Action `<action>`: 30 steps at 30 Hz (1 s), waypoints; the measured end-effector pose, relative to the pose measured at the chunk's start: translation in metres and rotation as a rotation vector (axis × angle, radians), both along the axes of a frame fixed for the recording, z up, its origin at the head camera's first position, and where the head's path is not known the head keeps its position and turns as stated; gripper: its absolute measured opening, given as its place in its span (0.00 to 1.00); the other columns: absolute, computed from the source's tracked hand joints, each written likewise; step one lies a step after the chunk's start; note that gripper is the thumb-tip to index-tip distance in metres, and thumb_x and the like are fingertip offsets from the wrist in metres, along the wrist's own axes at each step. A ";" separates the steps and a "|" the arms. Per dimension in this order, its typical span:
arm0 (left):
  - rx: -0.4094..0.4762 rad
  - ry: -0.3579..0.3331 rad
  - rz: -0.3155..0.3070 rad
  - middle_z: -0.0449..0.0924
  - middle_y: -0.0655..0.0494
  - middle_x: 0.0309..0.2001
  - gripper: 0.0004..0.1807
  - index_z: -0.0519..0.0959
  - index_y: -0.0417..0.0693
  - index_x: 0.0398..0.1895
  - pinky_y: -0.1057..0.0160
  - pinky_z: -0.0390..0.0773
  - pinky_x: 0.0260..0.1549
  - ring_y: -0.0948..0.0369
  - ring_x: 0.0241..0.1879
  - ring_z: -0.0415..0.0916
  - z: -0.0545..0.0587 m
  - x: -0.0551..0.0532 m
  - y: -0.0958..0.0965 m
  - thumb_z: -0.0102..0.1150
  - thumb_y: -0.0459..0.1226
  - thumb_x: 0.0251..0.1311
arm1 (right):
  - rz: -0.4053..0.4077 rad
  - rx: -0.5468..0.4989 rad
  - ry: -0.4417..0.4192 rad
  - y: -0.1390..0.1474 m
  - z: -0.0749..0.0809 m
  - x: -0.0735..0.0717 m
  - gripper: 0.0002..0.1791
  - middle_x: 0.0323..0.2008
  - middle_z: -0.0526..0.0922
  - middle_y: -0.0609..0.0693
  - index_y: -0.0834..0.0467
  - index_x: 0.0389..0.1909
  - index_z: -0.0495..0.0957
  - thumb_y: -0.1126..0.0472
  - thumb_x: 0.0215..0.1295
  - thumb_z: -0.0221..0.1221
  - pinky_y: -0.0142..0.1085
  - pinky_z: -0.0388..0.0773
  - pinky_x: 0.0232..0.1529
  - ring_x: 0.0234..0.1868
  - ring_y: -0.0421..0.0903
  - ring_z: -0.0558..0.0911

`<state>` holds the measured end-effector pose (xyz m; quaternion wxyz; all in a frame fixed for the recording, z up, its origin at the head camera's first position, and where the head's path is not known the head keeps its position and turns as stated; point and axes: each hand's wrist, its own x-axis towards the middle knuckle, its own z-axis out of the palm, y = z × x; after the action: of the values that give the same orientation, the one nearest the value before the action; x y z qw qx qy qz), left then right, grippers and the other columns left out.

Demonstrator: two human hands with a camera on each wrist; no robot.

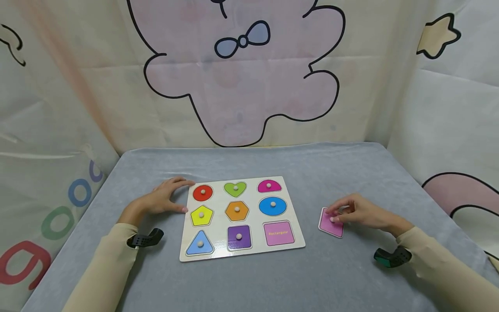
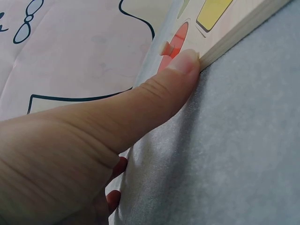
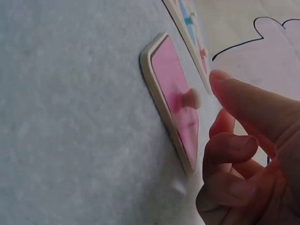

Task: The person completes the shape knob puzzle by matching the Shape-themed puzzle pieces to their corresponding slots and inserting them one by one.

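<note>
A white shape-puzzle board (image 1: 219,228) lies on the cloth, with several coloured knobbed pieces seated in it. At its lower right corner, a pink recess (image 1: 279,233) marked "Rectangular" shows no piece. My left hand (image 1: 163,197) is at the board's left side, thumb and a fingertip touching the edge; the left wrist view shows the thumb straight against the corner near the red piece (image 2: 179,38). Right of the board lies a pink rectangular puzzle piece (image 3: 171,70) with a wooden knob (image 3: 191,99). Just above it hovers my right hand (image 1: 362,212), fingers loosely bent, thumb apart from the knob.
Grey-blue cloth covers the table (image 1: 241,286), running between the board and the loose piece. Printed curtains (image 1: 241,86) hang behind the table and along both sides. A black band with a small device (image 1: 146,238) sits on each wrist.
</note>
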<state>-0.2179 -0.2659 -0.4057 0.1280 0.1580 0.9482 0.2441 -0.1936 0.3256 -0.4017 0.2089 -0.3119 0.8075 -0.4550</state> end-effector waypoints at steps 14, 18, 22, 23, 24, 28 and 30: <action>0.006 -0.007 0.008 0.54 0.38 0.77 0.47 0.65 0.59 0.75 0.21 0.52 0.67 0.34 0.74 0.48 0.000 -0.001 0.001 0.76 0.53 0.51 | 0.105 -0.006 0.098 0.004 -0.007 -0.004 0.08 0.27 0.78 0.56 0.64 0.43 0.85 0.71 0.65 0.63 0.30 0.74 0.26 0.29 0.35 0.75; 0.005 -0.006 0.007 0.54 0.38 0.77 0.47 0.65 0.59 0.75 0.21 0.51 0.67 0.34 0.74 0.48 -0.001 0.000 0.000 0.76 0.52 0.50 | 0.099 -0.001 0.112 0.002 -0.006 -0.004 0.07 0.27 0.78 0.57 0.64 0.42 0.86 0.71 0.65 0.63 0.30 0.74 0.26 0.28 0.36 0.75; -0.001 -0.012 0.008 0.53 0.38 0.77 0.48 0.65 0.59 0.75 0.21 0.51 0.67 0.34 0.75 0.47 -0.003 0.000 -0.001 0.75 0.53 0.50 | 0.039 -0.003 0.103 0.000 -0.003 -0.003 0.07 0.25 0.77 0.53 0.65 0.42 0.85 0.71 0.64 0.64 0.29 0.74 0.25 0.27 0.35 0.74; -0.001 -0.012 0.008 0.53 0.38 0.77 0.48 0.65 0.59 0.75 0.21 0.51 0.67 0.34 0.75 0.47 -0.003 0.000 -0.001 0.75 0.53 0.51 | 0.017 -0.002 0.103 -0.001 -0.002 -0.003 0.06 0.25 0.77 0.51 0.65 0.41 0.85 0.71 0.64 0.64 0.28 0.73 0.25 0.27 0.34 0.74; -0.001 -0.011 0.009 0.53 0.38 0.77 0.48 0.65 0.59 0.75 0.21 0.51 0.67 0.34 0.75 0.47 -0.003 0.000 -0.001 0.75 0.53 0.50 | -0.005 0.000 0.103 -0.002 -0.001 -0.003 0.06 0.24 0.76 0.49 0.64 0.41 0.86 0.70 0.64 0.65 0.28 0.73 0.25 0.27 0.34 0.73; 0.004 -0.005 0.012 0.53 0.38 0.77 0.47 0.65 0.59 0.75 0.21 0.51 0.67 0.34 0.74 0.47 -0.003 0.000 -0.001 0.76 0.53 0.50 | -0.070 0.026 0.128 -0.006 0.003 -0.002 0.04 0.24 0.72 0.45 0.59 0.38 0.86 0.68 0.63 0.66 0.29 0.69 0.24 0.27 0.33 0.72; 0.002 -0.003 0.011 0.53 0.38 0.77 0.47 0.65 0.59 0.75 0.21 0.51 0.67 0.34 0.74 0.48 -0.003 -0.001 -0.001 0.75 0.53 0.50 | -0.082 0.044 0.138 -0.008 0.005 -0.001 0.03 0.23 0.71 0.45 0.57 0.37 0.86 0.66 0.63 0.67 0.29 0.67 0.23 0.26 0.33 0.71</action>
<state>-0.2185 -0.2666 -0.4087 0.1280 0.1523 0.9486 0.2462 -0.1950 0.3171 -0.3968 0.1407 -0.3047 0.8418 -0.4227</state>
